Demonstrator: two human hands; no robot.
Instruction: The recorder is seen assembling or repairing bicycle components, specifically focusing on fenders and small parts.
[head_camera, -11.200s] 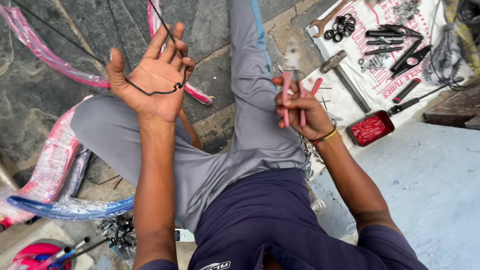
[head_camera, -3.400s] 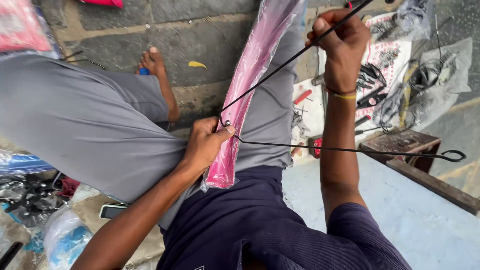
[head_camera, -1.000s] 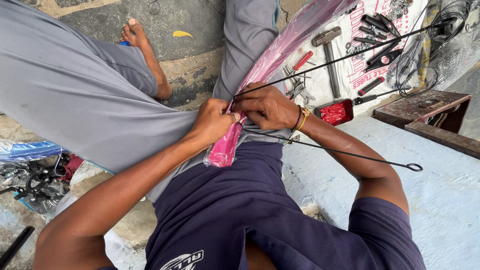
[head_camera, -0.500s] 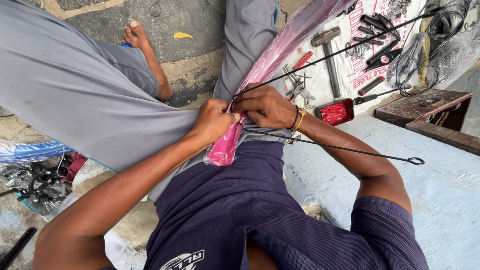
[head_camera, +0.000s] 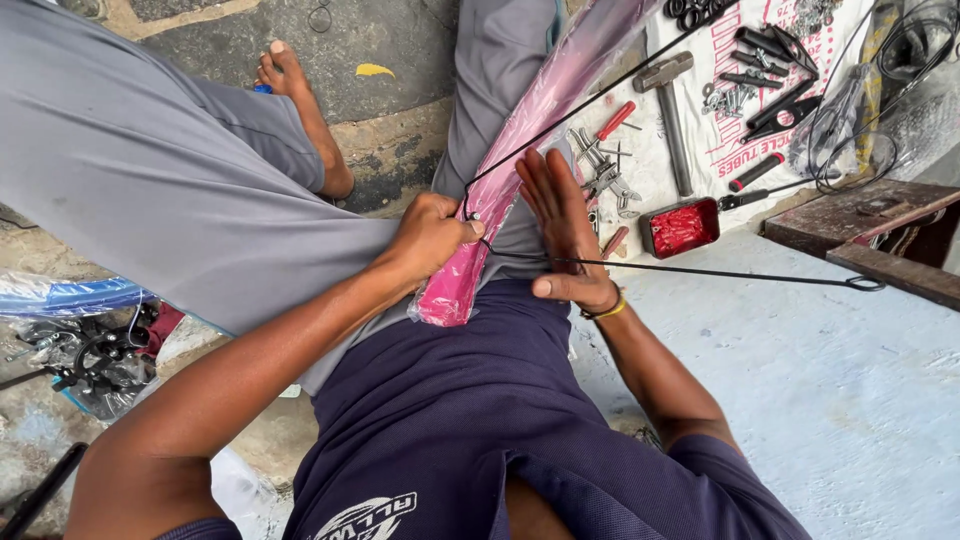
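A long pink part wrapped in clear plastic (head_camera: 545, 130) lies along my lap, its near end by my thigh. My left hand (head_camera: 428, 235) is closed around that wrapped part, pinching a thin black wire stay (head_camera: 700, 272) against it at the bend. One arm of the wire runs right to a small loop, the other runs up to the far right. My right hand (head_camera: 562, 225) is flat, fingers stretched out, pressing against the side of the wrapped part and the wire.
A white printed sheet (head_camera: 730, 140) at the upper right carries a hammer (head_camera: 668, 110), pliers, screwdrivers, bolts and a small red box (head_camera: 680, 228). A wooden plank (head_camera: 870, 225) lies right. Black metal parts in plastic (head_camera: 90, 360) sit left. My bare foot rests on stone paving.
My right hand has opened from a grip on the wire and wrapped part into a flat palm laid against them. My left hand keeps its hold.
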